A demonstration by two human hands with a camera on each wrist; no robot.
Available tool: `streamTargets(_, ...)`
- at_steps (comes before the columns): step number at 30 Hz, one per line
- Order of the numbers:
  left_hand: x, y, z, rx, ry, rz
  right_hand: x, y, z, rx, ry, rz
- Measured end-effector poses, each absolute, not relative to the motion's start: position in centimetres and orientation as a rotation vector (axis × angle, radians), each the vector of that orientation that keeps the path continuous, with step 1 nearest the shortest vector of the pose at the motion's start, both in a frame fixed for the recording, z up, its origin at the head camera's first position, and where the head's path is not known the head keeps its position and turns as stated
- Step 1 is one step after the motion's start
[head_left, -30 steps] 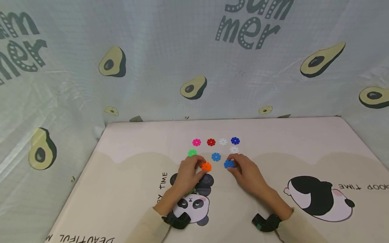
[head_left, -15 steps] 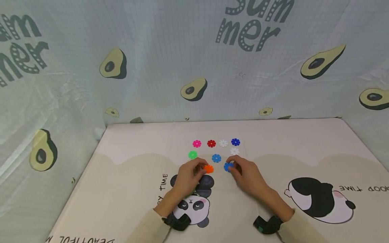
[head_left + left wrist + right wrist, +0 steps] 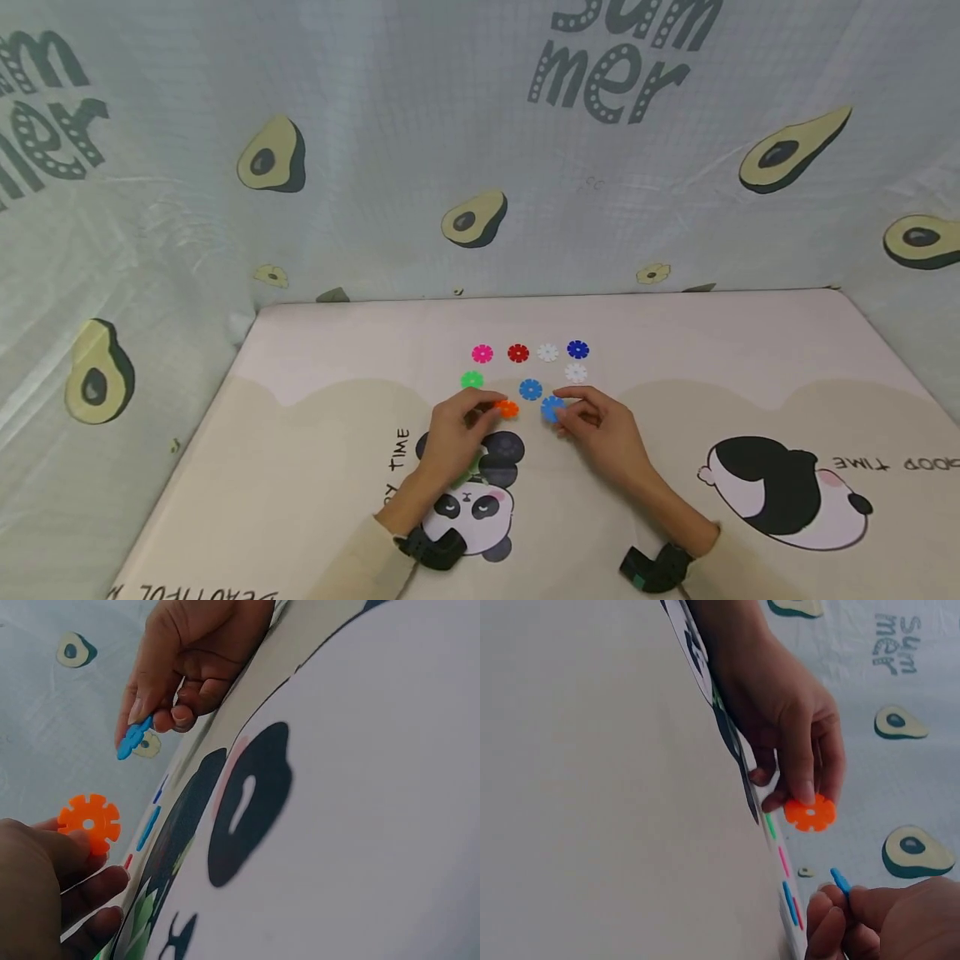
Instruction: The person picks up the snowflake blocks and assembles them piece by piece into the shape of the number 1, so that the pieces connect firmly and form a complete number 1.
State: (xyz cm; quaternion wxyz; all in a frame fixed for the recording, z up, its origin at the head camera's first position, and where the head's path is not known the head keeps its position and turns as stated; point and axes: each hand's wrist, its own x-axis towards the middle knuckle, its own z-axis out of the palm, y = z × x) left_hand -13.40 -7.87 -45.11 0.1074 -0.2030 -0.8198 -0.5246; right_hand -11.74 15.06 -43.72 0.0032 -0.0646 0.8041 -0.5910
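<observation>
My left hand (image 3: 459,429) pinches an orange notched plastic disc (image 3: 89,823) between thumb and finger, its flat face showing in the left wrist view. Opposite it, my right hand (image 3: 609,432) pinches a light blue notched disc (image 3: 552,408) at its edge. That blue disc appears nearly edge-on in both wrist views. A gap separates the two held discs, which are lifted above the table. Just beyond them another blue disc (image 3: 530,389) lies flat, and a green disc (image 3: 472,379) lies past the left fingers.
Farther back lie a pink disc (image 3: 482,353), a red disc (image 3: 518,353), a white disc (image 3: 547,352), a dark blue disc (image 3: 577,349) and a second white disc (image 3: 576,372). The table cover (image 3: 315,467) carries printed animals. A patterned curtain (image 3: 375,167) hangs behind the table.
My right hand has moved slightly left with the blue disc, turning its face more toward the head camera. The orange disc has shifted and tilted a little in my left hand.
</observation>
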Motion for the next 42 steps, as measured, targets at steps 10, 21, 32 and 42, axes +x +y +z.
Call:
streamTargets(10, -13.56, -7.82, -45.33, -0.755, -2.354, -1.602, -11.07, 14.29, -43.71, -0.228, 2.374, -1.944)
streamTargets(21, -13.58, -7.59, -45.27, -0.848, -2.344, -1.569, -11.38, 14.55, -43.75, -0.207, 2.264, -1.974)
streamTargets(32, -13.28, -7.77, -45.18, -0.913, -2.359, -1.612, -11.2, 14.41, -43.6, -0.217, 2.162, -2.017)
streamTargets(42, -12.96, -7.82, -44.78, -0.974, -2.397, -1.585, -11.02, 14.41, -43.64, -0.253, 2.049, -2.061)
